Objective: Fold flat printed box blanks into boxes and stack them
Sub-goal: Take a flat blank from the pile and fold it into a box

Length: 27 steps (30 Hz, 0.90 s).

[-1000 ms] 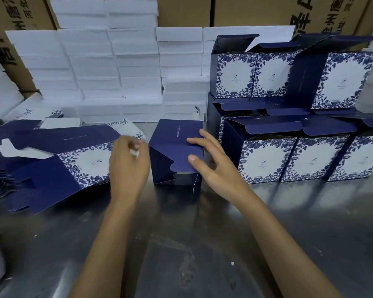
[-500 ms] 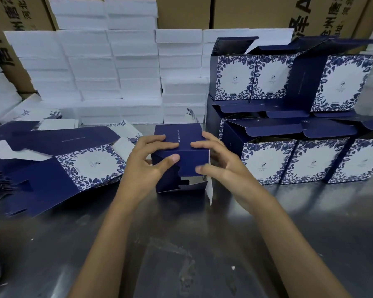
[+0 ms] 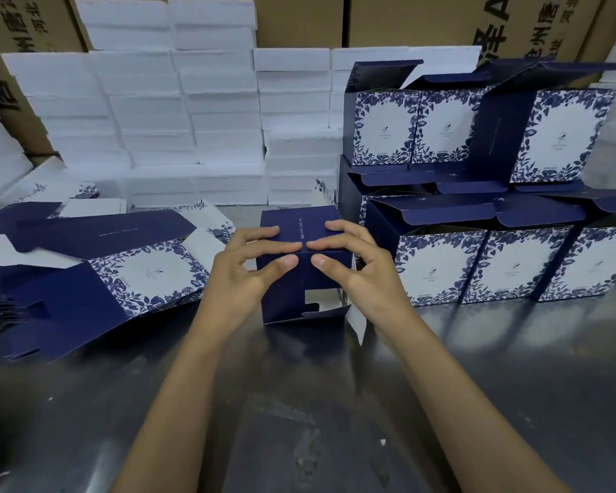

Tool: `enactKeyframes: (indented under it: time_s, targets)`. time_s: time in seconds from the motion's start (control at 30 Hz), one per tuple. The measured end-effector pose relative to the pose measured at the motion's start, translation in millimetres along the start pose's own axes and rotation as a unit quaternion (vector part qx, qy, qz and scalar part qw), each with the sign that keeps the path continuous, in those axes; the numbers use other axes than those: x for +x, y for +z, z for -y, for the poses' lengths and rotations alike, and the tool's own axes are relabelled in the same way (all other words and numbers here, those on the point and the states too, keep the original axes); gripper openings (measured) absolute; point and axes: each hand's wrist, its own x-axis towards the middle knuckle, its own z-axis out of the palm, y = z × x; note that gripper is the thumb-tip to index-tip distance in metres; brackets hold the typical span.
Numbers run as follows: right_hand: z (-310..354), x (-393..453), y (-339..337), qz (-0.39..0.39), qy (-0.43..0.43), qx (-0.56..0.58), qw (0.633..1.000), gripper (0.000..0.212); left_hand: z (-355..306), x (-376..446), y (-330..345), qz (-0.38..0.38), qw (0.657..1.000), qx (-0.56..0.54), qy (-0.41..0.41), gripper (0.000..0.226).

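A wall of white foam blocks [image 3: 164, 112] backs the steel table [image 3: 495, 386], with folded blue-and-white boxes [image 3: 477, 208] stacked two tiers high at right and a heap of flat box blanks [image 3: 96, 272] at left. Between them stands the navy box [image 3: 299, 279] being folded. The left hand [image 3: 242, 275] and right hand [image 3: 363, 275] grip it with curled fingers over the top and thumbs on the near face.

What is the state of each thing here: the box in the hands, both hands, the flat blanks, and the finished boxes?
Box in the hands: standing on the table, partly folded, one flap loose.
Left hand: grips the box.
Right hand: grips the box.
Flat blanks: unfolded, piled at left.
Finished boxes: stacked, top flaps open.
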Motion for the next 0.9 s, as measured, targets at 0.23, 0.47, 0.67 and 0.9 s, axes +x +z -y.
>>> enactKeyframes:
  time_s: [0.23, 0.47, 0.67, 0.9]
  targets:
    - [-0.3, -0.8, -4.6, 0.003, 0.010, 0.010, 1.000, 0.022, -3.2, -0.8, -1.1, -0.006, 1.000, -0.014, 0.009, 0.018]
    - [-8.0, -4.4, -5.3, 0.010, 0.025, -0.012, 1.000, 0.043, -9.9, -6.8, 15.4, 0.004, 0.975, 0.175, 0.138, 0.019]
    - [-6.9, -5.5, -5.8, 0.043, 0.043, 0.049, 0.997, 0.052, 6.2, -10.0, 25.5, 0.047, 0.937, 0.312, 0.150, 0.036]
    - [-17.3, -4.9, -5.4, 0.029, 0.159, 0.169, 0.972, 0.080, 20.5, -4.6, 27.1, -0.048, 0.949, 0.252, 0.186, 0.050]
